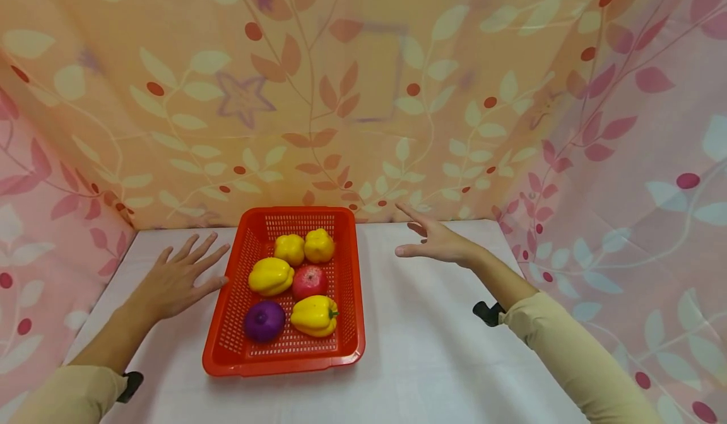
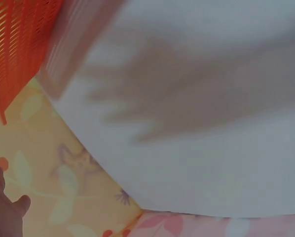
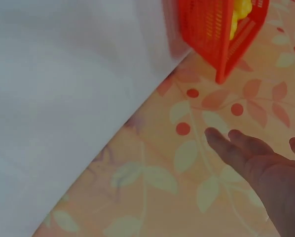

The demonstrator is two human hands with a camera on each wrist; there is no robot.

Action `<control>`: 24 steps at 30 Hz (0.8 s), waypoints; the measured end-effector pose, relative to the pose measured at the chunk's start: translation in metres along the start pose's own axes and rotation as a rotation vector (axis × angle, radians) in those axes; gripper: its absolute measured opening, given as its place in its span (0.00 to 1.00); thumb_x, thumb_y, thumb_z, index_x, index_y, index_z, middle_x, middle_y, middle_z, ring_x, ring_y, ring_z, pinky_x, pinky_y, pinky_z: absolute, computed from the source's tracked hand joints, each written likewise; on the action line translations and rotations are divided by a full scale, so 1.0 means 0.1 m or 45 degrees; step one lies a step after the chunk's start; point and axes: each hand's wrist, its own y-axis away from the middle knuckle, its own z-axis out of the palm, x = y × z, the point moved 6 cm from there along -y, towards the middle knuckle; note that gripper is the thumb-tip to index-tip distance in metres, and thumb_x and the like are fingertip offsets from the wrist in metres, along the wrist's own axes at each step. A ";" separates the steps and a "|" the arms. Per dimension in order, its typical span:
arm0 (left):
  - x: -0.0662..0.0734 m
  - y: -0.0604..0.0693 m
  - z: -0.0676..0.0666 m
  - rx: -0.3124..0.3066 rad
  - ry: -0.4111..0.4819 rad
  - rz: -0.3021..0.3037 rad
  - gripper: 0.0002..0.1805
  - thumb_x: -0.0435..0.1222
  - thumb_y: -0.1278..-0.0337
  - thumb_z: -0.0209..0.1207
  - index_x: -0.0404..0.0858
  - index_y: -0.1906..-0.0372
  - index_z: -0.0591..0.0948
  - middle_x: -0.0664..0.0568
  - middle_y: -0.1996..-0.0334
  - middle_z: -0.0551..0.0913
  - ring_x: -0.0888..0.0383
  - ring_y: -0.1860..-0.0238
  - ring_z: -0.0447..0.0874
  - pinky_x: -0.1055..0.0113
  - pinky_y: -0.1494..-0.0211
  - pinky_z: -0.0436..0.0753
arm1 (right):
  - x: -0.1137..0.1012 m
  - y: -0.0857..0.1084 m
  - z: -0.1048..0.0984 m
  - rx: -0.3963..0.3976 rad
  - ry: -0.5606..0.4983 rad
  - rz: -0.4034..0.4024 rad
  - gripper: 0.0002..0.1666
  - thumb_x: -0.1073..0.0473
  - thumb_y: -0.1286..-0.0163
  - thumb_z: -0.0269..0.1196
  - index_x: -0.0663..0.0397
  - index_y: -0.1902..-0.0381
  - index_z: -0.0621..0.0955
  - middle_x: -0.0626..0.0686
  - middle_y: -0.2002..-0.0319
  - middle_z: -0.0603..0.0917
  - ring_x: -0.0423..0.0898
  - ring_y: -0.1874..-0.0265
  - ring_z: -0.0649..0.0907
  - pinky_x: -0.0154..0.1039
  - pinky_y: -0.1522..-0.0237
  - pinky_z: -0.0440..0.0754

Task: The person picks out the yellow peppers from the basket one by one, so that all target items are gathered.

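Observation:
A red plastic basket (image 1: 286, 366) holds several yellow peppers (image 1: 314, 316), a purple round vegetable (image 1: 264, 321) and a pinkish-red round fruit (image 1: 310, 282). Just left of the basket, my left hand (image 1: 176, 280) hovers with fingers spread, its thumb by the basket's rim; whether they touch I cannot tell. My right hand (image 1: 437, 240) is in the air to the basket's right, fingers extended and holding nothing. In the left wrist view, part of my left hand (image 2: 7, 207) shows at the lower left corner. The right wrist view has my right hand (image 3: 271, 173) apart from the basket (image 3: 206, 29).
The basket stands on a white-covered table (image 1: 431, 348). Behind the table hangs an orange floral cloth (image 1: 341, 96), with pink floral cloth (image 1: 642, 159) at the sides. Dark wrist devices (image 1: 488, 313) sit at both sleeves. My left arm casts a shadow on the table.

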 end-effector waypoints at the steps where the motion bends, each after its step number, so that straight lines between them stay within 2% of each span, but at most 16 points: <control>1: 0.01 0.00 0.02 -0.024 0.008 0.000 0.43 0.65 0.35 0.49 0.51 0.21 0.56 0.40 0.22 0.53 0.33 0.24 0.47 0.25 0.33 0.48 | -0.01 -0.01 0.03 -0.023 -0.031 -0.003 0.58 0.46 0.38 0.72 0.22 0.21 0.49 0.44 0.20 0.44 0.59 0.24 0.57 0.64 0.30 0.59; 4: 0.04 0.01 0.07 -0.058 0.028 0.017 0.42 0.65 0.34 0.49 0.50 0.22 0.59 0.41 0.22 0.54 0.32 0.25 0.49 0.26 0.33 0.49 | -0.05 -0.03 0.11 -0.095 -0.112 -0.002 0.58 0.49 0.38 0.72 0.24 0.21 0.49 0.44 0.20 0.44 0.58 0.24 0.57 0.59 0.32 0.66; 7: 0.07 0.01 0.10 -0.061 0.028 0.052 0.40 0.63 0.33 0.50 0.50 0.23 0.62 0.42 0.23 0.56 0.31 0.26 0.54 0.26 0.33 0.53 | -0.07 -0.05 0.21 -0.160 -0.179 0.047 0.58 0.50 0.38 0.73 0.24 0.21 0.50 0.43 0.20 0.46 0.55 0.24 0.59 0.56 0.34 0.70; 10: 0.08 0.01 0.10 -0.081 0.025 0.065 0.39 0.63 0.33 0.49 0.50 0.23 0.62 0.42 0.23 0.57 0.31 0.27 0.56 0.27 0.34 0.55 | -0.10 -0.11 0.30 -0.202 -0.205 0.081 0.57 0.49 0.38 0.73 0.23 0.22 0.51 0.45 0.21 0.48 0.54 0.25 0.61 0.55 0.35 0.72; 14: 0.09 -0.02 0.10 -0.109 0.042 0.078 0.38 0.62 0.33 0.50 0.50 0.24 0.64 0.42 0.23 0.58 0.32 0.27 0.57 0.27 0.35 0.58 | -0.17 -0.21 0.46 -0.286 -0.242 0.075 0.55 0.50 0.37 0.72 0.25 0.22 0.54 0.48 0.21 0.50 0.56 0.26 0.62 0.54 0.36 0.74; 19: 0.14 -0.05 0.09 -0.133 0.058 0.095 0.37 0.61 0.32 0.51 0.48 0.25 0.67 0.42 0.25 0.62 0.32 0.28 0.58 0.27 0.37 0.61 | -0.25 -0.30 0.68 -0.429 -0.370 0.087 0.53 0.50 0.36 0.71 0.36 0.21 0.55 0.56 0.23 0.58 0.60 0.29 0.67 0.51 0.39 0.78; 24: 0.15 -0.06 0.08 -0.153 0.115 0.076 0.37 0.60 0.33 0.53 0.46 0.26 0.67 0.40 0.26 0.63 0.31 0.28 0.58 0.26 0.38 0.62 | -0.29 -0.40 0.84 -0.486 -0.435 0.126 0.52 0.46 0.39 0.72 0.40 0.22 0.59 0.57 0.27 0.65 0.60 0.32 0.70 0.50 0.41 0.79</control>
